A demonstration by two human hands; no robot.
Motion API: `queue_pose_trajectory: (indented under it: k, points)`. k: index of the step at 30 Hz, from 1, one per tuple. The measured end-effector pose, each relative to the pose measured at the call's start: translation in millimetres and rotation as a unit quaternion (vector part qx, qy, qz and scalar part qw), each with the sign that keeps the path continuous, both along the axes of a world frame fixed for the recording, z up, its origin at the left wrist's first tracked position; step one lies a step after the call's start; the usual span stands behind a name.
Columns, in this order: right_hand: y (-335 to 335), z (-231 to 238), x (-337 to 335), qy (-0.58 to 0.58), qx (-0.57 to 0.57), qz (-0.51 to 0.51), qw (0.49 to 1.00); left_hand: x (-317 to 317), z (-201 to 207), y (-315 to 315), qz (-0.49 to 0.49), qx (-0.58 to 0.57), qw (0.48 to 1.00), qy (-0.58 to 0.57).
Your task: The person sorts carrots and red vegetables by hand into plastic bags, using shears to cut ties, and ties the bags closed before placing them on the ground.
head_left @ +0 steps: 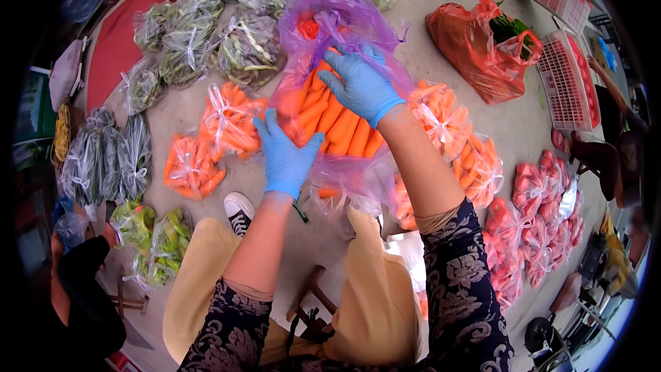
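A large purple plastic bag [313, 3] lies opened out in front of me, with many orange carrots [342, 129] side by side in it. Blue-gloved, my left hand [286, 158] rests at the bag's left edge, thumb and fingers apart against the plastic and the carrots. My right hand [365, 86], in a matching glove, reaches over the far part of the carrots. Its thumb and forefinger are apart; the other fingers are partly hidden by purple film. A clump of red-orange plastic [308, 25] shows within the bag's far end.
Tied clear bags of carrots [231, 118] lie on both sides. Bagged green vegetables [186, 48] cover the far left, and bagged red produce [533, 224] the right. A red bag with greens [475, 48] stands far right, near a crate [566, 83]. My shoe [239, 212] is close by.
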State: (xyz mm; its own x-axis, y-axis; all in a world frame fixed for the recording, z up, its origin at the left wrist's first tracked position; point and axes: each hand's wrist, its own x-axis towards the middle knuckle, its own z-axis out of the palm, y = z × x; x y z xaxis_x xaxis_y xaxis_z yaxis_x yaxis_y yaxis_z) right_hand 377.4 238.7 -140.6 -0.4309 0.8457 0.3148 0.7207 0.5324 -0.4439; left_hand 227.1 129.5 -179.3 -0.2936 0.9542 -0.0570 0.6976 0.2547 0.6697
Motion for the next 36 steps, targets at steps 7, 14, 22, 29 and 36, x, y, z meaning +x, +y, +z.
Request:
queue_pose_trajectory:
  k: [7,14,22,29,36]
  points:
    - [75.6,-48.9,-34.2,-0.045,-0.182,0.098,0.977,-16.1,-68.0,5.6,0.054,0.084,0.986,-0.133]
    - [94.0,-31.6,-60.2,-0.160,-0.259,0.030,0.952,-60.0,-72.7,34.2,0.245,-0.031,0.829,-0.502]
    - [-1.1,-67.4,-24.6,0.075,-0.027,-0.036,0.996,-31.7,-52.7,14.6,0.152,0.244,0.956,-0.058]
    - [-3.5,-69.4,-5.7,-0.023,-0.007,-0.010,1.000,-50.0,-26.1,15.3,-0.242,0.182,0.943,0.136]
    - [10.2,-31.0,14.4,-0.015,0.030,0.030,0.999,-39.6,-11.3,22.6,-0.234,0.158,0.934,0.220]
